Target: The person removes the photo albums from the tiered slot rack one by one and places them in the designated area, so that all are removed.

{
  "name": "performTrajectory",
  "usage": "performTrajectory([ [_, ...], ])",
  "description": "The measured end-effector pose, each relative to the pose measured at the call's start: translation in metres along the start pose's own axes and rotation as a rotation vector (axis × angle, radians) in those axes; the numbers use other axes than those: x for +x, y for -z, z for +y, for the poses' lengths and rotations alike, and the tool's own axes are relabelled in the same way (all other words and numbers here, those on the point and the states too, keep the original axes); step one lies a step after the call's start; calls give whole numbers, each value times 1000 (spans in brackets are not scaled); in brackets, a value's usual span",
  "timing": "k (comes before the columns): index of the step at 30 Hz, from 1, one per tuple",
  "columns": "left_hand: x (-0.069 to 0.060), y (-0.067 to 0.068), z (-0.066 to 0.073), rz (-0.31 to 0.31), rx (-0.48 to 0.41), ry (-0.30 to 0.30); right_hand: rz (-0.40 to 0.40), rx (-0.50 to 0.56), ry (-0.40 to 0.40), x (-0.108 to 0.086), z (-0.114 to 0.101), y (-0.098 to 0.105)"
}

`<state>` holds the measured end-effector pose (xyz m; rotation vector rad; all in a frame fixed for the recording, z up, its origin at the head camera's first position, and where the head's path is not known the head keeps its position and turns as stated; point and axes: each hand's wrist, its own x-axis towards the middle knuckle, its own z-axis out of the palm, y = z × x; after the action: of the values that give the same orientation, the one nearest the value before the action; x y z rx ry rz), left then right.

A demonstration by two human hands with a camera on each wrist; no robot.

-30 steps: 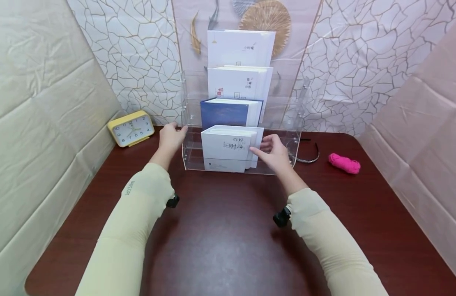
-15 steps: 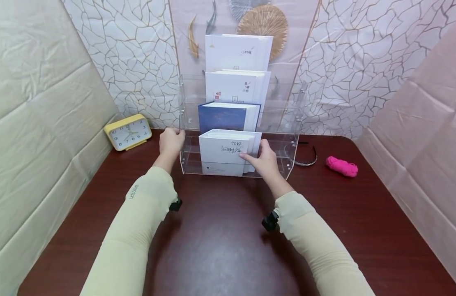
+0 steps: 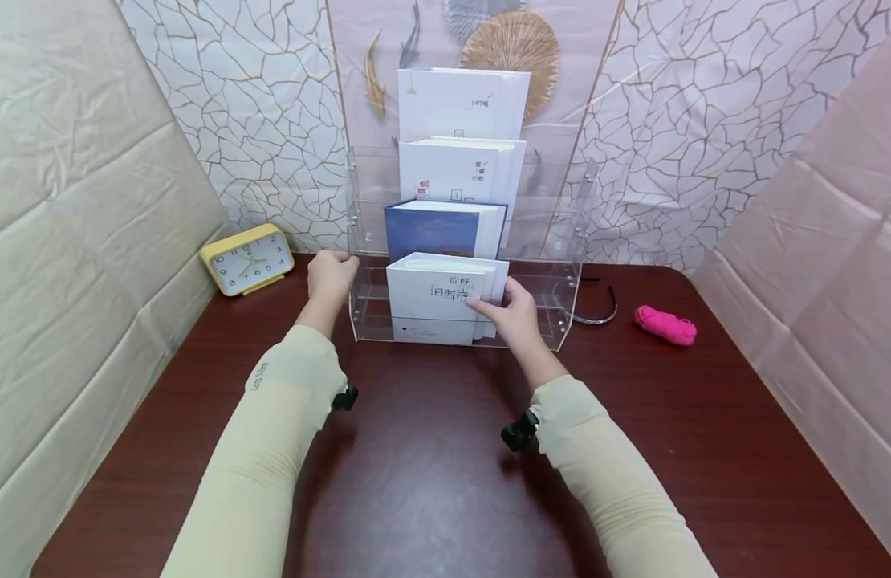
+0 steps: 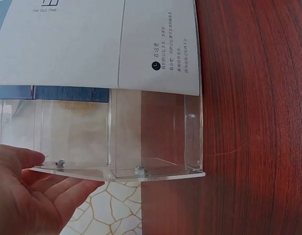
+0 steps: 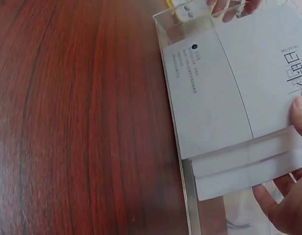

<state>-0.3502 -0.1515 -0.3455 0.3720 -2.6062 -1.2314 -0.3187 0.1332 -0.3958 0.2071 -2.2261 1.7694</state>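
A clear acrylic book rack (image 3: 372,327) stands on the table with white and blue books in its tiers. My left hand (image 3: 331,281) holds the rack's left side panel; the left wrist view shows the thumb on one face and the fingers on the other. Lowest at the front is a white book (image 3: 429,309) with dark lettering on its cover. My right hand (image 3: 518,317) pinches this book's right edge, thumb on the front cover, fingers partly hidden behind. Behind it stand a blue book (image 3: 431,231), another white book (image 3: 445,170) and a taller white one (image 3: 449,103).
A yellow alarm clock (image 3: 247,258) is left of the rack. To the right lie a dark headband (image 3: 597,320) and a bundle of pink yarn (image 3: 665,325). Patterned cloth (image 3: 272,104) hangs behind the dark red wooden table (image 3: 431,449).
My right hand has come left and closed on the front white book, its thumb farther over the cover. My left hand's fingers have settled round the rack's left side. The head view has shifted slightly.
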Motion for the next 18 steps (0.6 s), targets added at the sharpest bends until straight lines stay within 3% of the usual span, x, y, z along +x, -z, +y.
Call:
performTrajectory([
  [9,-2,2,-2,-16,-16,53,57,120,-52,-1,0,-9],
  [18,1,-1,1,-16,-23,38,115,182,1,2,2,-13],
])
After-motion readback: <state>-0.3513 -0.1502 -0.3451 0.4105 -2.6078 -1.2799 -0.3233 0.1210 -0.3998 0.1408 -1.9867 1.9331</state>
